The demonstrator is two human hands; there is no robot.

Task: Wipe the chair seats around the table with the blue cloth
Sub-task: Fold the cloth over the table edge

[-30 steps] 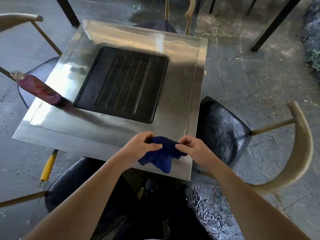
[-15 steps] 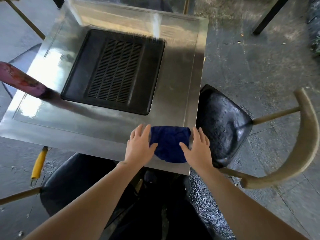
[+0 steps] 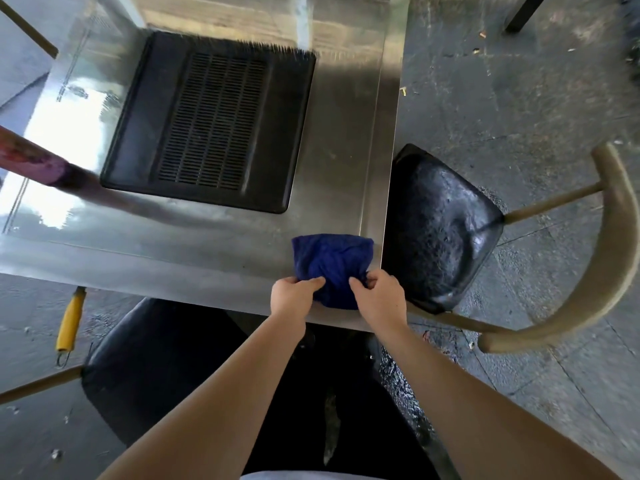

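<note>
The blue cloth point(image 3: 331, 263) lies bunched on the near right corner of the steel table point(image 3: 346, 140). My left hand point(image 3: 292, 297) pinches its near left edge and my right hand point(image 3: 379, 299) pinches its near right edge. A chair with a black seat point(image 3: 441, 226) and a curved tan backrest point(image 3: 588, 271) stands right of the table, its seat partly tucked under the edge. Another black chair seat point(image 3: 149, 362) sits below the table's near edge, partly hidden by my left arm.
A black grill inset point(image 3: 211, 123) fills the table's middle. A pink bottle point(image 3: 29, 157) stands at the table's left edge. A yellow-handled tool point(image 3: 70, 323) lies on the concrete floor at left. A dark table leg point(image 3: 523, 12) shows at top right.
My hands were flat beside the cloth half a second ago; now both have pulled back to its near edge and closed on it. The view has tilted closer to the table.
</note>
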